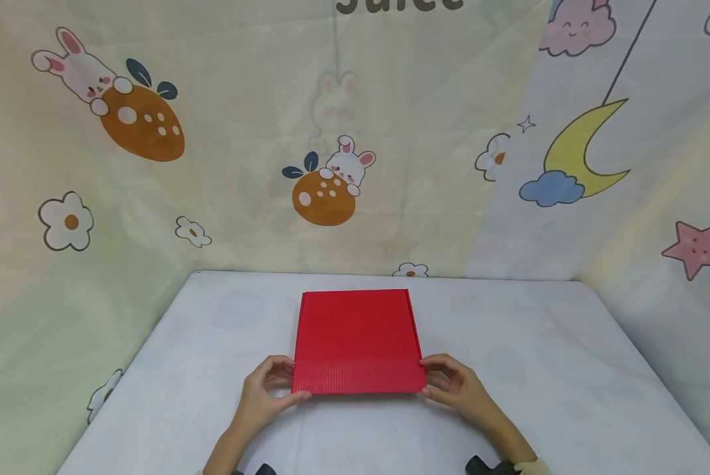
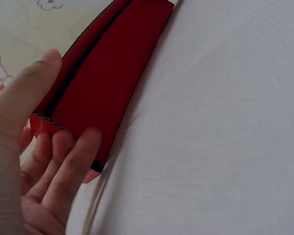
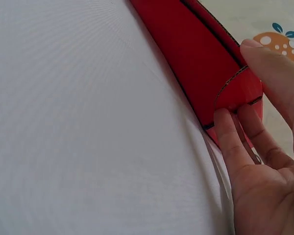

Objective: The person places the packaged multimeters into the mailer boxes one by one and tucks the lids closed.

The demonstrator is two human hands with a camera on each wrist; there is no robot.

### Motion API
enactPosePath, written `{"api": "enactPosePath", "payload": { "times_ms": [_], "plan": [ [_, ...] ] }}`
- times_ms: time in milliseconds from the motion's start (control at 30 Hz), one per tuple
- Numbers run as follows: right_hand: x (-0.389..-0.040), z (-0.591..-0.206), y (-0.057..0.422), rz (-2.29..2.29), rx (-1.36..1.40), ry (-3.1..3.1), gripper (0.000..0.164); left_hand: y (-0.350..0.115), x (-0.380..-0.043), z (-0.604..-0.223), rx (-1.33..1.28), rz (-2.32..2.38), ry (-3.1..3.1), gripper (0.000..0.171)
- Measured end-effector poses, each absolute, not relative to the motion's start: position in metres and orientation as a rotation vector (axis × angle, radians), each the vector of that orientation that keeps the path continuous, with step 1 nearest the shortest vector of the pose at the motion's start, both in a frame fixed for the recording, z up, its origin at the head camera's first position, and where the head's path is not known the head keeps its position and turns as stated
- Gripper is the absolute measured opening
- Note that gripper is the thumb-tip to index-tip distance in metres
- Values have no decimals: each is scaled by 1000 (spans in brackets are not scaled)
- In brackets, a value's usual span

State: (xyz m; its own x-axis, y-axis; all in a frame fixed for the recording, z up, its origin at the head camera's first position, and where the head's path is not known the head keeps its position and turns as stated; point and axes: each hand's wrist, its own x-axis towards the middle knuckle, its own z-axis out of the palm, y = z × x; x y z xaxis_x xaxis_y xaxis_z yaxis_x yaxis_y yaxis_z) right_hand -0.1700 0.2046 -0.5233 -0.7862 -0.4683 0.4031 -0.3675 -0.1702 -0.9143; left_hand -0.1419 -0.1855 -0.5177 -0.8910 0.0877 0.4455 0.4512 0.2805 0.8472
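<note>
White cloth covers the table (image 1: 569, 369), and right at the near edge two hands hold a flat red cardboard box (image 1: 357, 333). It lies in the middle of the table, with its ribbed front strip toward the person.

What could go wrong? I think the thin folded flap could bend or crease if the fingers squeeze too hard at the corners. The box could also slide on the smooth cloth if one hand pushes more than the other.

Now the hands. The left hand (image 1: 268, 389) pinches the near left corner, thumb on top and fingers (image 2: 63, 161) tucked under. The right hand (image 1: 452, 386) pinches the near right corner the same way, fingers curled round the flap.

Behind the table hangs a curtain (image 1: 224, 165) with bunnies, flowers, a moon and a star.
</note>
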Motion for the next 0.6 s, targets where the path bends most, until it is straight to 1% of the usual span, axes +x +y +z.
{"api": "enactPosePath", "payload": {
  "times_ms": [67, 200, 300, 433, 500, 600],
  "plan": [
    [-170, -522, 204, -2127, -979, 1956, 48, -185, -141, -518, -487, -1688, -2231, 58],
    [-171, -521, 201, -2081, -1046, 2054, 53, -184, -142, -519, -488, -1636, -2224, 62],
    [-172, -523, 198, -1998, -1114, 2195, 60, -184, -144, -520, -511, -1537, -2231, 71],
    [-172, -524, 197, -1902, -1081, 2290, 67, -184, -147, -522, -602, -1580, -2249, 80],
    [-172, -523, 197, -1889, -1034, 2281, 67, -184, -148, -524, -629, -1653, -2266, 78],
    [-170, -523, 196, -1901, -986, 2293, 61, -182, -150, -526, -592, -1662, -2314, 70]
  ]
}}
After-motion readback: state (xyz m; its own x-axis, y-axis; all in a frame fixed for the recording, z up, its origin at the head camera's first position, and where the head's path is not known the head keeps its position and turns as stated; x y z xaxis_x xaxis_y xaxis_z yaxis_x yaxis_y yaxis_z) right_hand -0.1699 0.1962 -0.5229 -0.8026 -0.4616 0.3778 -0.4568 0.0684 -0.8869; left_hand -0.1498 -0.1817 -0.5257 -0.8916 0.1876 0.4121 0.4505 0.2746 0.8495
